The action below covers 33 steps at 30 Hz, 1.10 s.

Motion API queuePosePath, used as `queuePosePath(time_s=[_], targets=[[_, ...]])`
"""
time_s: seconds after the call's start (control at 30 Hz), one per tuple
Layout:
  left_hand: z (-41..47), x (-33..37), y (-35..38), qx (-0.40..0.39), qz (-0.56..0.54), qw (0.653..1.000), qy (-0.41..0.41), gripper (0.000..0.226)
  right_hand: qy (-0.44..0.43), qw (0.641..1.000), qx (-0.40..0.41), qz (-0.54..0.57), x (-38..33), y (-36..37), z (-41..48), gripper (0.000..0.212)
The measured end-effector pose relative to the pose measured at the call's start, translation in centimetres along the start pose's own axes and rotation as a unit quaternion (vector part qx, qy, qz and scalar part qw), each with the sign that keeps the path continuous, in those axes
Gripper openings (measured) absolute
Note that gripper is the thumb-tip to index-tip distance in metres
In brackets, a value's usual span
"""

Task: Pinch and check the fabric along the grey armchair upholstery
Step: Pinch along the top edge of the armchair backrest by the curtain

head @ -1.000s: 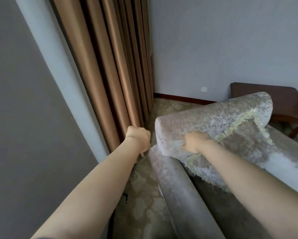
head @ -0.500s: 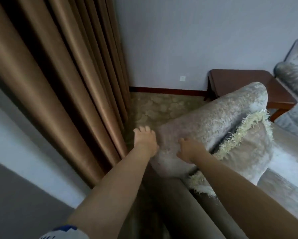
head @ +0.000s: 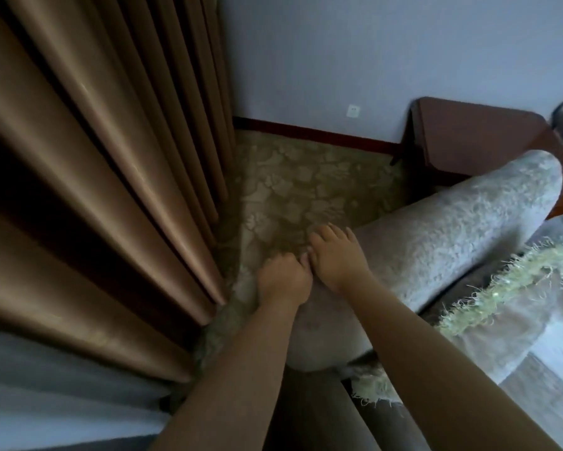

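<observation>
The grey armchair (head: pixel 452 229) fills the right half of the head view, its plush rolled backrest running from the lower middle up to the right. My left hand (head: pixel 283 281) sits at the backrest's near left corner with curled fingers gripping the fabric; its fingertips are hidden. My right hand (head: pixel 335 255) lies just beside it on top of the backrest, fingers spread and draped over the far edge, thumb touching my left hand. A grey cushion with a pale fringe (head: pixel 517 307) leans against the backrest's seat side.
Heavy brown curtains (head: pixel 111 157) hang close on the left, nearly touching the chair's corner. Patterned carpet (head: pixel 306 183) lies behind the chair up to the wall. A dark wooden side table (head: pixel 469 135) stands at the back right.
The view swung left and down over the chair's back corner. My left hand came off the curtain side onto the backrest and curled. My right hand slid left until it touched my left hand.
</observation>
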<state>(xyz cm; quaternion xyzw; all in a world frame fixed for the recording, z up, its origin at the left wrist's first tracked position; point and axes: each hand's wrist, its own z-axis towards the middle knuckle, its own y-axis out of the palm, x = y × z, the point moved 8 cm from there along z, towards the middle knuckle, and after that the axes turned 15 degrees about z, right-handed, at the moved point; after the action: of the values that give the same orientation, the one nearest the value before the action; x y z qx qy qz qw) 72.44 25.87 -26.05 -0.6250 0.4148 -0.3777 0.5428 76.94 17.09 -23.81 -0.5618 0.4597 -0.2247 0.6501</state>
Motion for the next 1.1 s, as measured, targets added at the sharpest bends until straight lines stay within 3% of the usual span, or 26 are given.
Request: queuePosePath(time_s=[0.1, 0.23, 0.5, 1.1], targets=[[0.1, -0.2, 0.3, 0.009, 0.004, 1.000, -0.020, 0.045, -0.008, 0.997, -0.074, 0.011, -0.3, 1.7, 2.2, 0.038], [-0.3, -0.5, 0.1, 0.036, 0.010, 0.998, -0.048, 0.044, -0.038, 0.997, -0.051, -0.033, -0.1, 2.0, 2.5, 0.045], [-1.8, -0.5, -0.2, 0.019, 0.002, 0.999, -0.043, 0.045, 0.005, 0.998, -0.063, -0.015, -0.1, 2.0, 1.2, 0.047], [-9.7, -4.6, 0.9, 0.029, 0.000, 0.996, -0.084, 0.040, -0.030, 0.998, -0.051, -0.025, -4.8, 4.4, -5.1, 0.047]])
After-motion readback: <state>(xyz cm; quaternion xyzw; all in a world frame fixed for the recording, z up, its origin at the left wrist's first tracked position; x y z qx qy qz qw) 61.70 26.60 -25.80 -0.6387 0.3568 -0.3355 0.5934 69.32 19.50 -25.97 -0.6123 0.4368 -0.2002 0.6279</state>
